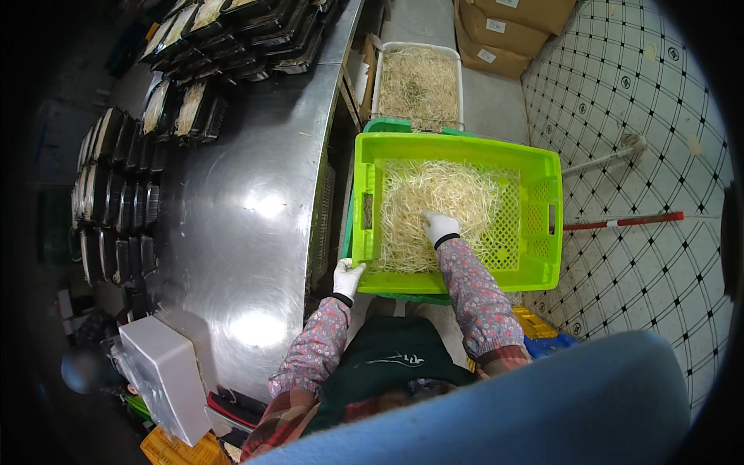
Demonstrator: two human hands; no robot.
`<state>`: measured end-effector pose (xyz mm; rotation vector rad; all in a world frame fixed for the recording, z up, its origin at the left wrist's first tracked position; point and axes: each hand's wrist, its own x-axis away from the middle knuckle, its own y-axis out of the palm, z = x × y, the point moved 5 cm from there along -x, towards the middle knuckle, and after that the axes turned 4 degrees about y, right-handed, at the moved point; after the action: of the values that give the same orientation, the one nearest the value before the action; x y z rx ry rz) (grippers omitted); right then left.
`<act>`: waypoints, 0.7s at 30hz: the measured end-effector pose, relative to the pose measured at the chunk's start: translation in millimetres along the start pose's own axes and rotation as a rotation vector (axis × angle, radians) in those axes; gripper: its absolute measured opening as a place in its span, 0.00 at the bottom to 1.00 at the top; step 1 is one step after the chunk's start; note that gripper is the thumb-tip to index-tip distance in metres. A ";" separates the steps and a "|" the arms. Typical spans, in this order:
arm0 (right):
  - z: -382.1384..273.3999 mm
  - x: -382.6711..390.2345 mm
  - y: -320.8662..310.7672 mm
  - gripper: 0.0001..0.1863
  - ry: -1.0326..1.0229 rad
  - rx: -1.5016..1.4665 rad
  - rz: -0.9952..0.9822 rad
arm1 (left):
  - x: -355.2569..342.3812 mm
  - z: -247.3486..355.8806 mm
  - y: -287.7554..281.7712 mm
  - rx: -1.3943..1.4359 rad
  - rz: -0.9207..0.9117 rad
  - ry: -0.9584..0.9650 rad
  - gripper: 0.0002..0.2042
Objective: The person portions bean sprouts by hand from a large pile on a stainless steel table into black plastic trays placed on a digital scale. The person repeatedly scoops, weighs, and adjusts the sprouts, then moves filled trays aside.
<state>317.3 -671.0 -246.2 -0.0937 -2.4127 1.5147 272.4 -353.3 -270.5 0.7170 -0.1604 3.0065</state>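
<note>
A bright green plastic crate (457, 280) with a latticed bottom stands in front of me. Pale, thin bean sprouts (418, 186) form a loose heap over its left and middle part. My left hand (348, 277), in a white glove, is closed on the crate's near left corner. In the heap is my white-gloved right hand (442, 226), its fingers bent in among the strands; the fingertips are partly hidden.
A steel table (240, 186) runs along my left, bearing stacked black trays (116, 194). Beyond the crate is a white tub (460, 85) of similar strands, with cardboard boxes (500, 39) behind. A red-handled pole (643, 220) lies right of the crate. A white box (167, 372) stands lower left.
</note>
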 end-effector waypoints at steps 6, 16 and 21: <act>2.8 -8.2 -58.5 0.09 0.013 -0.147 -0.081 | 9.0 15.2 2.5 0.022 0.001 -0.004 0.10; 49.8 -6.9 -46.0 0.19 0.159 -0.346 -0.122 | 2.4 -8.9 3.4 0.048 0.023 -0.003 0.08; 13.2 21.2 -7.2 0.17 0.253 0.111 -0.275 | 5.0 -8.2 0.0 0.014 0.029 -0.017 0.08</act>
<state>294.1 -681.3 -240.7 0.0641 -2.0463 1.4132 264.2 -352.3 -275.6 0.7487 -0.1517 3.0321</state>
